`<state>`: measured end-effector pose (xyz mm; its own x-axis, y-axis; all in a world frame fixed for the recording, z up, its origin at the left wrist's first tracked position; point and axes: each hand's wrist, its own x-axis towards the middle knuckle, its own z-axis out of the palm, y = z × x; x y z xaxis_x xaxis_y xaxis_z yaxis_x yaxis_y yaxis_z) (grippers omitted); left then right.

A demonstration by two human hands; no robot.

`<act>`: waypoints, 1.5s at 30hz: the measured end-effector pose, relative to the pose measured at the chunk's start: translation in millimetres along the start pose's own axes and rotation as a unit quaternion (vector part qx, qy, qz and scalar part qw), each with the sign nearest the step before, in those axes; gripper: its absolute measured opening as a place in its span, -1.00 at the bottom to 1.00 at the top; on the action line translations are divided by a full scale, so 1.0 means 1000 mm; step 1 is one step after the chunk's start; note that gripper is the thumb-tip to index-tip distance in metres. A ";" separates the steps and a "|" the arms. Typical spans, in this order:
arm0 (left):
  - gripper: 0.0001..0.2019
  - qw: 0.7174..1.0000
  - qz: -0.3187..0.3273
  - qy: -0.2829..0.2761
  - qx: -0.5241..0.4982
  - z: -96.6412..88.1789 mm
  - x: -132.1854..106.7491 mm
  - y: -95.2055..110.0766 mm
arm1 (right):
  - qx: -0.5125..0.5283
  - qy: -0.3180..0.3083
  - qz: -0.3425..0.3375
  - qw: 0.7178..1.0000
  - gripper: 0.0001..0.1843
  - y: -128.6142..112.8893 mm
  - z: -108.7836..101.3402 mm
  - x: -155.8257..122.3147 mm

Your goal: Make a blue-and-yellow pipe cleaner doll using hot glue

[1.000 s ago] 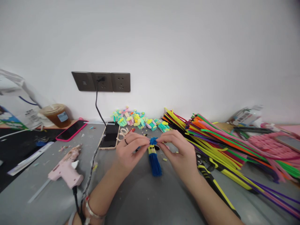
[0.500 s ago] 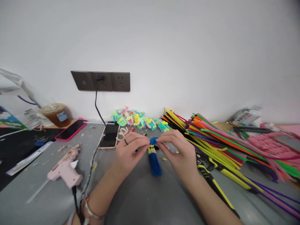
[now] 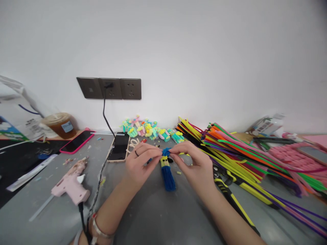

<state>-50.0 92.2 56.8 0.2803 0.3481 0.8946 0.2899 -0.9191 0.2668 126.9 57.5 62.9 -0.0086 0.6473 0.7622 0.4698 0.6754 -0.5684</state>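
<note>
Between my hands is a small pipe-cleaner doll (image 3: 168, 177), with a blue fuzzy top, a yellow band with dark eye-like dots and a long blue lower part. My left hand (image 3: 143, 161), a dark ring on one finger, pinches the left side of the blue top. From the other side, the thumb and forefinger of my right hand (image 3: 191, 161) pinch the same top. The blue lower part hangs or lies toward me over the grey table; which of the two I cannot tell. A small black piece shows just behind the doll.
On the left lie a pink glue gun (image 3: 71, 187) with its cord, a pink-cased phone (image 3: 78, 142) and a drink cup (image 3: 60, 125). A second phone (image 3: 119, 148) and several pastel figures (image 3: 150, 130) are near the wall. Coloured pipe cleaners (image 3: 237, 149) and yellow-black pliers (image 3: 235, 204) lie right.
Both hands keep their pinch on the doll's blue top. Their fingers have shifted only very slightly, and the whole view has moved a little.
</note>
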 end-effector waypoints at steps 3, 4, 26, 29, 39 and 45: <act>-0.87 1.000 -0.006 -0.002 -0.001 0.000 0.000 0.000 | 0.012 -0.003 0.019 1.000 -0.87 0.001 0.000 0.000; -0.87 1.000 -0.007 -0.002 0.000 0.000 0.000 0.000 | 0.013 -0.004 0.022 1.000 -0.87 0.001 0.000 0.000; -0.89 1.000 0.004 0.005 0.007 0.000 0.000 -0.001 | 0.007 -0.002 0.020 1.000 -0.88 0.004 0.000 0.002; -0.88 1.000 0.001 0.002 0.008 0.000 0.000 -0.001 | 0.003 -0.004 0.017 1.000 -0.88 0.004 0.001 0.002; -0.87 1.000 0.004 -0.002 0.007 -0.001 0.000 -0.001 | -0.024 -0.019 -0.011 0.999 -0.86 0.003 -0.001 0.002; -0.88 1.000 0.003 -0.005 0.012 -0.002 0.001 0.000 | -0.052 -0.019 -0.029 0.998 -0.87 0.002 -0.001 0.003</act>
<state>-51.3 92.4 58.1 0.2916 0.3437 0.8927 0.3100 -0.9168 0.2517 128.7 60.8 64.2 -0.0718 0.6224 0.7794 0.5565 0.6735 -0.4865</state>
